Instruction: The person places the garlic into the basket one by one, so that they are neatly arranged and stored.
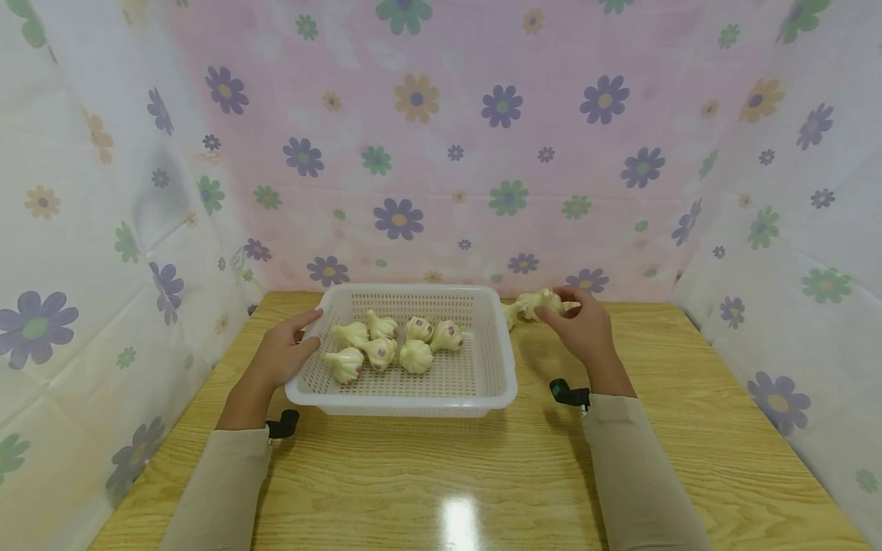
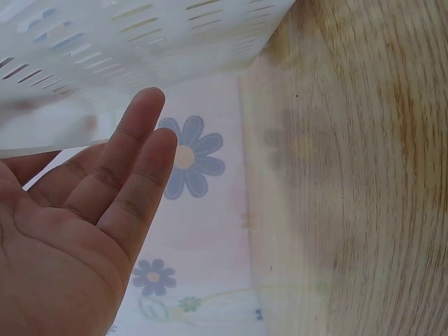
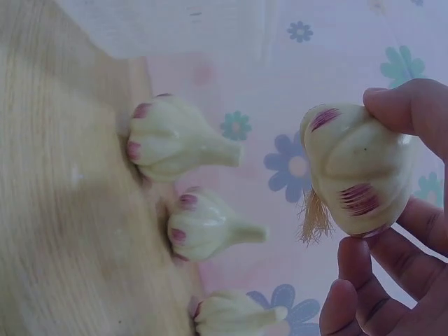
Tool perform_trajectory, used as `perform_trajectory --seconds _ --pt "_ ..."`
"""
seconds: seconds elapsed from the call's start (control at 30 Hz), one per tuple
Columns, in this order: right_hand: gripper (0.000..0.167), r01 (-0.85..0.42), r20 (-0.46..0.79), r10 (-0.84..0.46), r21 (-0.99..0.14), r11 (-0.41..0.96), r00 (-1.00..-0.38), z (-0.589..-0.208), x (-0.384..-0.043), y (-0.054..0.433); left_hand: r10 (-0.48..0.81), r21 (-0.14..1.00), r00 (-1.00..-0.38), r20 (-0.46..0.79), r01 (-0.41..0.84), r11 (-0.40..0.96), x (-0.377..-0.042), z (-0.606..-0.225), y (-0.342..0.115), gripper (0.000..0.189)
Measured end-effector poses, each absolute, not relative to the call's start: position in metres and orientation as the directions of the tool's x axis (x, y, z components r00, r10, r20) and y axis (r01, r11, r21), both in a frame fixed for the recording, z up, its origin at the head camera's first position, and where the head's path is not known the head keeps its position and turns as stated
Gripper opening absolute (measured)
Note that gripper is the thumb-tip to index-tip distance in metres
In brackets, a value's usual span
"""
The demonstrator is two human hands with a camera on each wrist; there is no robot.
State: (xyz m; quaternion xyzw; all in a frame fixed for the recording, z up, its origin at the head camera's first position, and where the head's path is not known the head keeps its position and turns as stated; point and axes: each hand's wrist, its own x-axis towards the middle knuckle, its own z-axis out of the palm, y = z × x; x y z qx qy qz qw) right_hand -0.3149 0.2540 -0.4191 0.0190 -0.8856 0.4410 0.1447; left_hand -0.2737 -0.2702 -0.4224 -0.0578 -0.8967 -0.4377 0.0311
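Observation:
My right hand [image 1: 582,325] pinches a garlic bulb [image 3: 360,164] between thumb and fingers; the bulb is cream with purple streaks and a tuft of roots. Three more garlic bulbs [image 3: 185,140] lie in a row on the table beside it, necks turned the same way. To the left, a white slotted plastic basket [image 1: 406,402] holds several garlic bulbs [image 1: 416,357], mostly in its left and middle part. My left hand [image 1: 281,353] holds the basket's left rim, the thumb at the rim. In the left wrist view, its other fingers [image 2: 140,168] stretch along the basket's outside.
The wooden table [image 1: 386,482] carries the basket near its back edge. Flowered cloth [image 1: 448,153] hangs behind and at both sides. Dark camera mounts [image 1: 568,392] are strapped at both wrists.

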Motion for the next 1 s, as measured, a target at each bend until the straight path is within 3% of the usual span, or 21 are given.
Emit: perform_trajectory --seconds 1.0 --pt "0.073 -0.281 0.345 0.004 -0.772 0.570 -0.939 -0.356 -0.300 0.210 0.091 0.790 -0.990 0.105 0.139 0.597 -0.271 -0.420 -0.270 0.061"
